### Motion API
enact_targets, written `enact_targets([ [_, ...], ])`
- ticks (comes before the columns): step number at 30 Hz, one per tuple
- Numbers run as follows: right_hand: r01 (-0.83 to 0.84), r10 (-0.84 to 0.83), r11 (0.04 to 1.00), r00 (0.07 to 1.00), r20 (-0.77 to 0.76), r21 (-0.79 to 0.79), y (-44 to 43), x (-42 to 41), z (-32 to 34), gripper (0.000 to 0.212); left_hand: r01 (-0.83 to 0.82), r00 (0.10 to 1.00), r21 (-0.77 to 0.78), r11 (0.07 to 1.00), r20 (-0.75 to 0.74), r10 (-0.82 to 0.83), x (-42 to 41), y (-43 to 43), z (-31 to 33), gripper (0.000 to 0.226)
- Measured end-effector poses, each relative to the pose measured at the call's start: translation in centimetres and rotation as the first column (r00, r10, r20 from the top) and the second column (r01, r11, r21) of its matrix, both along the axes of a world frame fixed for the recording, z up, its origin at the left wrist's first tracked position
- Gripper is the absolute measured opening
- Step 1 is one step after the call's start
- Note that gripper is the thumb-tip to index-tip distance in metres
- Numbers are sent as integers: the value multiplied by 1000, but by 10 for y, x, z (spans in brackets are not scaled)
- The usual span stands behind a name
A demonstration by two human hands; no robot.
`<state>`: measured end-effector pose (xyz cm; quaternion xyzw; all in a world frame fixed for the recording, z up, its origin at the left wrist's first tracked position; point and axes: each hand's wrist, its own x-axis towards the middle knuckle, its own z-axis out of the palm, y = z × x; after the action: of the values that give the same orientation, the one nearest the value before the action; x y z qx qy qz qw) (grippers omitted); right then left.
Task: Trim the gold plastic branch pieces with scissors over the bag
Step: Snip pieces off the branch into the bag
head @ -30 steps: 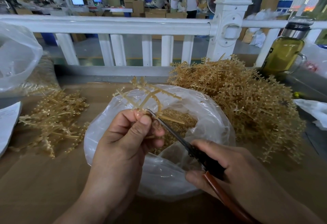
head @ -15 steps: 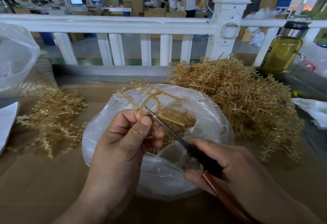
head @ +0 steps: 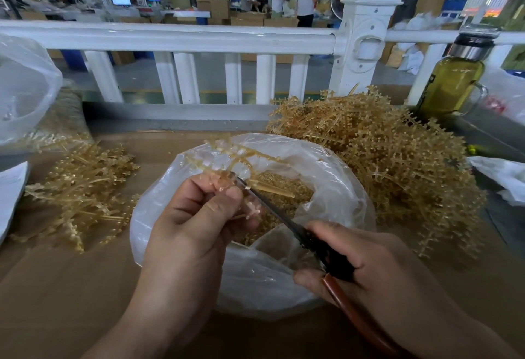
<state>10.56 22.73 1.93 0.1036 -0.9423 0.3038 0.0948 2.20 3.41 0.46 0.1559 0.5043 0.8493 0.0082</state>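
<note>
- Scarcely anything has shifted since a second ago: both hands stay over the bag, and the scissor tip is still at the left fingertips.
- The left hand [head: 196,216] pinches a gold plastic branch piece [head: 238,154] between thumb and fingers. Its sprigs fan up and away over the far rim of the bag.
- The right hand [head: 369,267] grips the scissors [head: 284,219] by their dark and red-brown handles. The blades point up and left to the branch piece; they look nearly closed, though the view is too blurred to be sure.
- The clear plastic bag [head: 341,182] sits open on the brown table [head: 56,287], directly below both hands, with gold trimmings [head: 287,191] heaped inside.
- A large pile of gold branches [head: 397,165] lies against the bag's right side; a smaller pile [head: 82,188] lies to the left, apart from it.
- Behind stand a white railing [head: 170,38] and, far right, a bottle [head: 451,83] of yellow-green liquid — far left, a second clear bag [head: 22,89].
</note>
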Motion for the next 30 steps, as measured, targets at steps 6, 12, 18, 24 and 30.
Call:
enact_targets([
  [6, 24, -22, 999, 999, -40, 40, -2, 0, -1, 50, -97, 995, -12, 995, 18, 97, -3, -3, 0, 13],
  [12, 44, -38, 996, 996, -75, 83, -2, 1, 2, 49, -57, 998, -8, 998, 28, 57, -8, -4, 1, 17],
  [18, 51, -26, 985, 989, -145, 166, -1, 0, 6, 45, -35, 999, -19, 999, 10, 36, -9, -6, 4, 18],
  [24, 26, -20, 997, 996, -89, 66, 0, 1, 3, 47, -1, 999, 6, 1000, 34, 1, -9, -7, 2, 22],
  [30, 31, -27, 996, 998, -50, 79, 0, 0, 3, 45, 2, 999, 17, 1000, 37, -2, -10, -6, 0, 19],
])
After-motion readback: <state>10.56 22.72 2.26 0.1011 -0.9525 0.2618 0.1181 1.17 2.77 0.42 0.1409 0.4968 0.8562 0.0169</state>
